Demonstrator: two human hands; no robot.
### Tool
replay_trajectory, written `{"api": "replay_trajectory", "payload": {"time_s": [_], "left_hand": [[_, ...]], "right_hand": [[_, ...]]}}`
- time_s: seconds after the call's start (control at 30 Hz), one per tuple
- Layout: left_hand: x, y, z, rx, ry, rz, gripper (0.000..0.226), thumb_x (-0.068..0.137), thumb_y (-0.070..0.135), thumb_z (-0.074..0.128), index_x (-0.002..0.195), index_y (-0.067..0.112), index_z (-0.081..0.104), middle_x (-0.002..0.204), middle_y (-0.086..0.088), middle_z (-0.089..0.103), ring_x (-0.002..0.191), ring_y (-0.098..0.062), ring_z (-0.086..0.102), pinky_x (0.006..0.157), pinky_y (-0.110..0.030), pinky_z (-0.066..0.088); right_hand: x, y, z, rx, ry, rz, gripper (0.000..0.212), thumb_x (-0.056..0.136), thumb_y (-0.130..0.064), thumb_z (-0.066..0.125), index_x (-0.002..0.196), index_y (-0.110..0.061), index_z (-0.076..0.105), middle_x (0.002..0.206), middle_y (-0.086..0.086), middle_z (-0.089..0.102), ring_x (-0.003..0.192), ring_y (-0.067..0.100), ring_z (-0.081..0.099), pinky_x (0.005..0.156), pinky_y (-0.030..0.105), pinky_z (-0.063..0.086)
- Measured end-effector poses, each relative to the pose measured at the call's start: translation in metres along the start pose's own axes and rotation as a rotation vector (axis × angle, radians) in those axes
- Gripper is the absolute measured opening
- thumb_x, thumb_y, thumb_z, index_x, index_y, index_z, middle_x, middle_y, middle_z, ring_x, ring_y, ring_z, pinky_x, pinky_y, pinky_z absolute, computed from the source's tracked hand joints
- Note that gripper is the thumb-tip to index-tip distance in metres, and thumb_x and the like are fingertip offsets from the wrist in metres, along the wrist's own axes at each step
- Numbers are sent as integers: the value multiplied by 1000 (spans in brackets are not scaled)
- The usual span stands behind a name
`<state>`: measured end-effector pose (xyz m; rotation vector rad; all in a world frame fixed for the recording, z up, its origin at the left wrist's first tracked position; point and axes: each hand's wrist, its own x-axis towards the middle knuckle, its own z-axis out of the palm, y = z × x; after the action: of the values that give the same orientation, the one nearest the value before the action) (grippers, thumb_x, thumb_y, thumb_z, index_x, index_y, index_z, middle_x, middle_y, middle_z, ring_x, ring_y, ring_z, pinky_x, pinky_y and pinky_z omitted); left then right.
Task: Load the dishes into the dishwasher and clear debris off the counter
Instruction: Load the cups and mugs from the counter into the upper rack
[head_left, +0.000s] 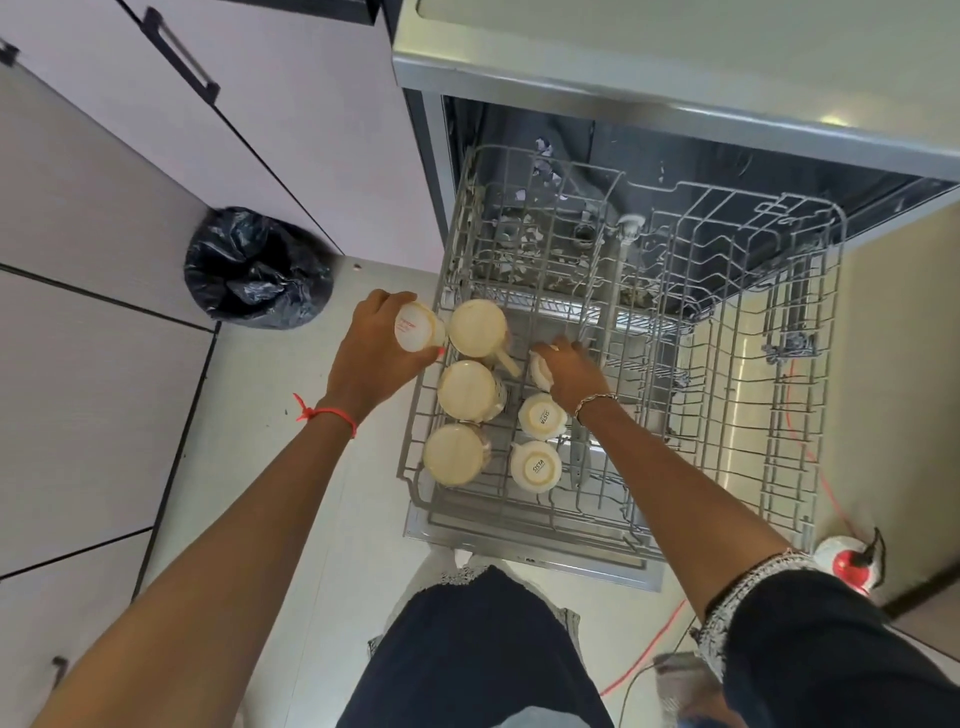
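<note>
Three mugs (466, 389) sit upside down along the left edge of the rack (727, 291), two small cups (540, 415) beside 'em toward the front. L hand (371, 358) grips a white cup (418, 328) just over that edge; R hand (574, 371) curls round an inverted cup (540, 371) further in.

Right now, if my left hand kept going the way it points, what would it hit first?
Likely the farthest inverted mug in the rack; the cup in the left hand is almost against it; depth is unclear.
</note>
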<state>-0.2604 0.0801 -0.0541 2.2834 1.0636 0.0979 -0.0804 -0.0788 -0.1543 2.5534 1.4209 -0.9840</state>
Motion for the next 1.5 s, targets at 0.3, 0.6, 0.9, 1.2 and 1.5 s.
{"api": "replay_trajectory", "payload": {"time_s": [0.3,0.6,0.9,1.2,1.5], "left_hand": [[0,-1,1,-1,9,7,68,69,25,81,126,4,50,121,-15,50,113,-29,45,90,-32,38],[-3,-5,1,-9,-9,8,69,69,25,81,127,5,50,120,-14,50,112,-28,45,89,-29,37],[-4,2,2,-50,-36,40,73,68,27,82,129,5,48,119,-13,50,112,-28,46,90,-32,39],[1,28,13,-146,-101,29,82,64,36,83,130,7,45,121,-10,51,115,-23,45,90,-19,29],[3,36,18,-296,-275,66,104,70,33,78,150,14,14,144,-7,38,128,-22,38,108,-39,34]], "right_hand": [[9,-1,7,-34,-27,34,60,83,5,54,138,-12,36,137,15,33,126,35,35,94,46,43],[10,3,1,167,-96,87,83,75,-8,67,144,-10,22,142,15,30,128,35,36,99,49,42],[3,-5,-17,461,133,7,67,75,-9,68,136,-7,38,135,16,40,127,32,37,102,39,38],[-11,-62,-58,669,194,-360,75,63,-18,84,129,-12,49,124,7,53,101,10,46,81,16,39],[-17,-41,-54,681,319,-313,75,63,-16,83,127,-6,45,124,9,53,114,23,51,97,35,43]]}}
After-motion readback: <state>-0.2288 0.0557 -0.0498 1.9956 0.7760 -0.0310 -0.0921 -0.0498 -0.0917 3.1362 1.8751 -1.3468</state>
